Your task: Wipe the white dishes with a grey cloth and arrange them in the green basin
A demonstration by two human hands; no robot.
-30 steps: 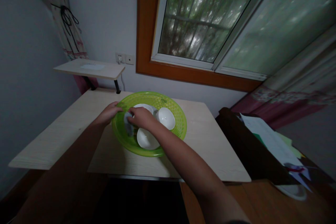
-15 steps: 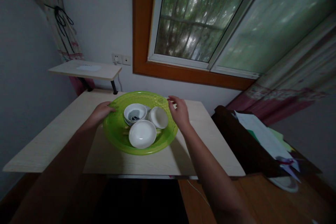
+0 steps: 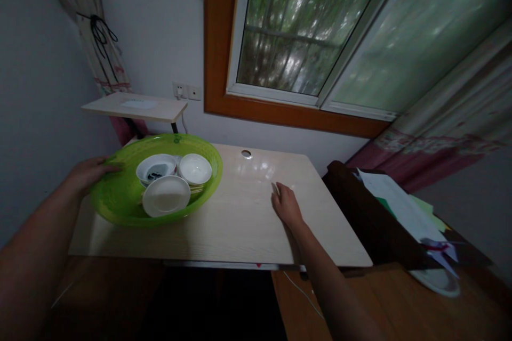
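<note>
My left hand (image 3: pixel 90 171) grips the left rim of a round green plastic basket (image 3: pixel 206 184), which sits at the left end of a pale wooden table (image 3: pixel 248 213). Inside the basket lie three white bowls (image 3: pixel 166 195); the back-left bowl (image 3: pixel 155 167) holds something dark, and chopsticks show under them. My right hand (image 3: pixel 286 205) rests on the tabletop to the right of the basket, fingers together and flat, holding nothing.
A small hole (image 3: pixel 246 153) marks the table's back edge. A raised shelf (image 3: pixel 136 106) stands at the back left below a wall socket (image 3: pixel 186 91). A dark piece of furniture with papers (image 3: pixel 400 202) and a white plate (image 3: pixel 438 279) stands at the right.
The basket has slid left across the table with my left hand on its rim. My right hand left the basket's right rim and came down onto the bare tabletop.
</note>
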